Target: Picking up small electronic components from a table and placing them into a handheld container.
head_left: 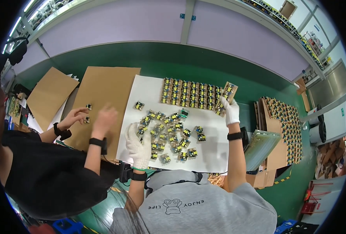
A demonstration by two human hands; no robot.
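Note:
Both my hands wear white knit gloves. My left hand [138, 143] rests on a white sheet [212, 152] at the left edge of a loose pile of several small circuit boards [168, 134] with yellow and black parts. My right hand [230, 110] is stretched out to the far right and holds a stack of the same small boards [225, 97], tilted against the right end of neat rows of boards [190, 93] lined up along the sheet's far edge.
A co-worker in black at my left has both bare hands [90, 117] on a brown cardboard sheet [102, 84] with two small boards. More cardboard [50, 93] lies further left. Trays of boards [284, 124] stand upright at right. The bench is green, with a pale wall behind.

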